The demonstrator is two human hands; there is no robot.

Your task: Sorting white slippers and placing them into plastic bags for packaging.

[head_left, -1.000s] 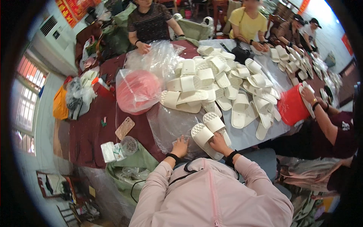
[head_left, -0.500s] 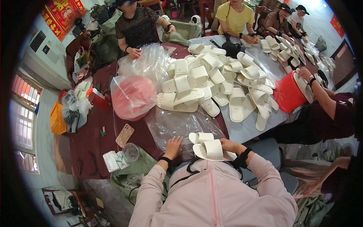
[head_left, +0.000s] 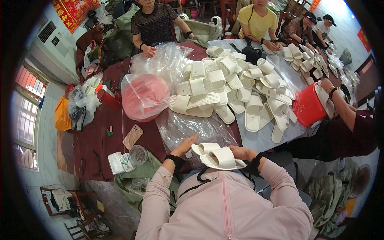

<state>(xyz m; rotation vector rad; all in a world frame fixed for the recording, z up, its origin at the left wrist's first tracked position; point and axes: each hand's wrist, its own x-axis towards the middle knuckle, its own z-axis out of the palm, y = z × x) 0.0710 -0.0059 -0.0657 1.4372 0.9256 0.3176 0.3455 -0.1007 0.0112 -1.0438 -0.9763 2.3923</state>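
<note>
A pair of white slide slippers (head_left: 222, 158) is in front of my body, one slipper overlapping the other. My right hand (head_left: 239, 152) grips the pair from its right side; the slippers hide part of the fingers. To the left of them, my left hand (head_left: 186, 145) reaches over a clear plastic sheet or bag (head_left: 180, 126) on the table, fingers stretched out and nothing visible in them. Past both hands lies a large heap of white slippers (head_left: 218, 82). Beside the heap is a pink bundle (head_left: 145, 96) wrapped in clear plastic.
A phone (head_left: 132, 136), a round clear tub (head_left: 138, 155) and a white tissue pack (head_left: 120, 163) lie on the dark red table (head_left: 94, 146) to my left. On the right, another person's arm (head_left: 344, 106) reaches across a red bucket (head_left: 309, 105). Several people sit along the far side.
My left hand has moved forward, closer to the slippers' near-left end. The slipper pair has shifted slightly left in my right hand. The whole view has tilted a little.
</note>
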